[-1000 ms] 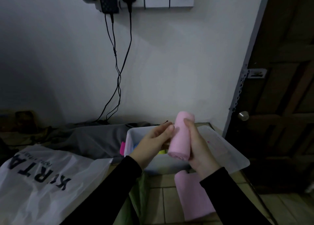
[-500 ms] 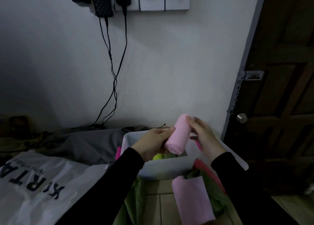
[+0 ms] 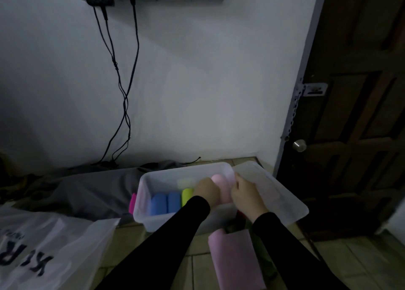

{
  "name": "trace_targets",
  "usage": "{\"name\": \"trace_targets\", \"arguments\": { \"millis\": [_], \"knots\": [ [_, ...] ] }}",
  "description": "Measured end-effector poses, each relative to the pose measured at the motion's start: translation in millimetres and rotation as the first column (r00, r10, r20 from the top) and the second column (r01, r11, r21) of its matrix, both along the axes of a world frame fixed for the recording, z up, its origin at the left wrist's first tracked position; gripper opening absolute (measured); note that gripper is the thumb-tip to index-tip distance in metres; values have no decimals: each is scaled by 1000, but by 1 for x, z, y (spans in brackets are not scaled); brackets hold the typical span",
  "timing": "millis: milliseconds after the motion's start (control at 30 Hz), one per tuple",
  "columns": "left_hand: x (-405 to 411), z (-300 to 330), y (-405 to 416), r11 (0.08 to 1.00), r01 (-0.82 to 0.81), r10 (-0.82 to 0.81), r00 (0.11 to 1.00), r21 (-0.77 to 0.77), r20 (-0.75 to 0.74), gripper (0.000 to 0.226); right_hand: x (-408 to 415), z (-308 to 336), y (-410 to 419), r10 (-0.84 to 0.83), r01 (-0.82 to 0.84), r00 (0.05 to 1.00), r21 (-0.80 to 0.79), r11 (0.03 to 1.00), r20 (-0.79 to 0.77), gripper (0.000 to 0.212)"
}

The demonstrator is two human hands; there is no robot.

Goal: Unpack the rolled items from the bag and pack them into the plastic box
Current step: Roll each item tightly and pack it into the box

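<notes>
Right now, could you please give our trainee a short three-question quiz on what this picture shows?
1. True or false: the pink roll lies on the floor outside the plastic box.
2. How many blue rolls lie in the box?
3. Which hands touch the pink roll: A) left hand only, B) right hand only, C) both?

Key: 1 false, it is in the box; 2 two; 3 C.
</notes>
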State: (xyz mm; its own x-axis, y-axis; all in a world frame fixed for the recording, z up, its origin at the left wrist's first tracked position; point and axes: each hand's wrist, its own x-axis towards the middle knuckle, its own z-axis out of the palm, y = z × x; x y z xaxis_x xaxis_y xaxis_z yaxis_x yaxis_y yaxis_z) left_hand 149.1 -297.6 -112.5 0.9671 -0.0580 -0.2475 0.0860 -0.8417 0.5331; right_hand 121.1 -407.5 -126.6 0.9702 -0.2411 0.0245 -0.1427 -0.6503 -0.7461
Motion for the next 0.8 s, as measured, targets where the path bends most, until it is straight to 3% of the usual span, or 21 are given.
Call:
{"name": "trace_targets", "arguments": {
  "millis": [467,600,700,800],
  "knots": [
    [26,-16,0,959,119,-113,993,257,-38,38,1,-1,1,-6,7,1000,19,1000,-16,46],
    [29,-15,10,962,157,-161,987,223,1,41,7,-4,-3,-20,20,1000,-8,1000,-17,39],
    [15,-20,26,963,184,-199,978,194,60,36,-1,-9,-1,16,-18,999,-49,999,-49,33],
    [0,-13,29,973,183,-223,908,141,354,29,-7,-4,-3,-22,44,990,-163,986,137,32]
  ]
}}
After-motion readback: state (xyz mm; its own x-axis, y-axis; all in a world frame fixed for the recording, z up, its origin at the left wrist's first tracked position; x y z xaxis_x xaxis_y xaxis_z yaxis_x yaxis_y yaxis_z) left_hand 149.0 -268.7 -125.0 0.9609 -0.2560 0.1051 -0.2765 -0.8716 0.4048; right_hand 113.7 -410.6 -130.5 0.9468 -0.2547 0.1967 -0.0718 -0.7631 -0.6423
